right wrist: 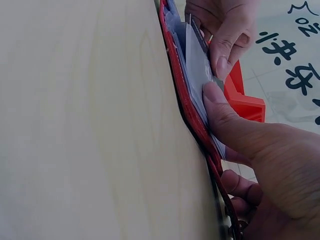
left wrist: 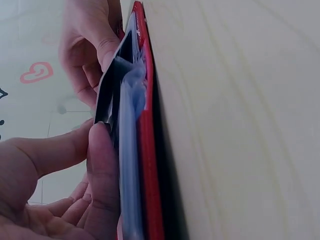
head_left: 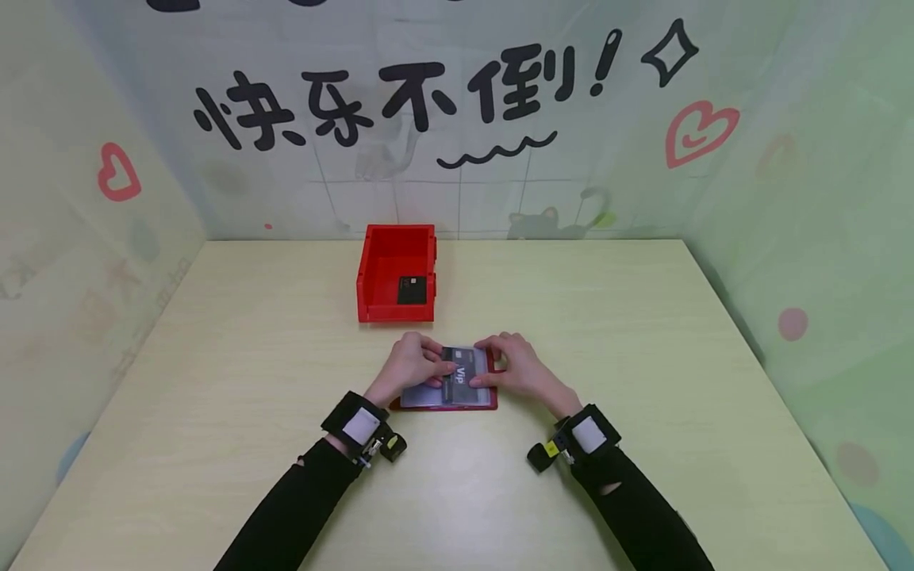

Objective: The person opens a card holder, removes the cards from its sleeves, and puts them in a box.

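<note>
A red card holder [head_left: 493, 403] with clear plastic sleeves [head_left: 420, 396] lies spread on the table. Over its sleeves is a dark grey card marked "Vip" [head_left: 458, 390]. My left hand [head_left: 410, 366] pinches the card's edge between thumb and finger, as the left wrist view shows close up; in that view the card [left wrist: 105, 95] tilts away from the bulging sleeves. At the holder's right side, my right hand [head_left: 520, 371] grips it, thumb pressed on a sleeve [right wrist: 197, 75] and fingers behind, partly hidden.
A red open bin [head_left: 385, 258] stands beyond the hands, with a black flat piece [head_left: 412, 291] inside. Printed cloth walls [head_left: 807, 238] enclose the light wooden table [head_left: 214, 341] at the back and sides. Each wrist wears a strapped camera.
</note>
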Motion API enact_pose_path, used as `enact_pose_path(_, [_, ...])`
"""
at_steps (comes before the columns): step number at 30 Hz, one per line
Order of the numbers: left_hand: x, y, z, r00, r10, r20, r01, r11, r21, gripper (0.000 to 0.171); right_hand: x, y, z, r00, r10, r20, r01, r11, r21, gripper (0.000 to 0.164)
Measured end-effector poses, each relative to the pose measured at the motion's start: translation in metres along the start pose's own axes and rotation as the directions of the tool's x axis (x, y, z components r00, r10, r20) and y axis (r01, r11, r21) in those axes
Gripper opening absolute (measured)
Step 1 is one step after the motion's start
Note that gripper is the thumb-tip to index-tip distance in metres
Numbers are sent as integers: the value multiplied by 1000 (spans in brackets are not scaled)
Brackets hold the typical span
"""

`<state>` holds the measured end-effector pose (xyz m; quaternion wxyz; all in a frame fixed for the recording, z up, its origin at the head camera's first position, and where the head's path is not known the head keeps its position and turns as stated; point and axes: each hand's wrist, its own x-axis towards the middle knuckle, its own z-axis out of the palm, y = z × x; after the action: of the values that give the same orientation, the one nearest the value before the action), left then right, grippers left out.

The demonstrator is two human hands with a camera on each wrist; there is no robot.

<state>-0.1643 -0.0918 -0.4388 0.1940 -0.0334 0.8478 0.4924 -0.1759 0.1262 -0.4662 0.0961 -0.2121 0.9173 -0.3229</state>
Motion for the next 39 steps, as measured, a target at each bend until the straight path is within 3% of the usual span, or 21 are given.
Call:
enact_pose_path(13, [-1,-3,-11,998,-62,16,62,998,-28,47,0,1,1,1000,-12,-8,12,1000,-6,65])
enact_pose_path(25, [-5,-8,-37,998,-33,56,38,995,-87,44,-2,3,4,1000,-20,-16,20,1000,7,64])
enact_pose_path(33, [-1,1,-63,998,19,-66,-23,999,-48,50,-1,5,3,1000,-23,-18,24,1000,11,62])
enact_pose_path(39, [13,6,-74,972,80,-223,-93,994,-52,49,-1,4,2,1000,-20,-14,20,1000,17,63])
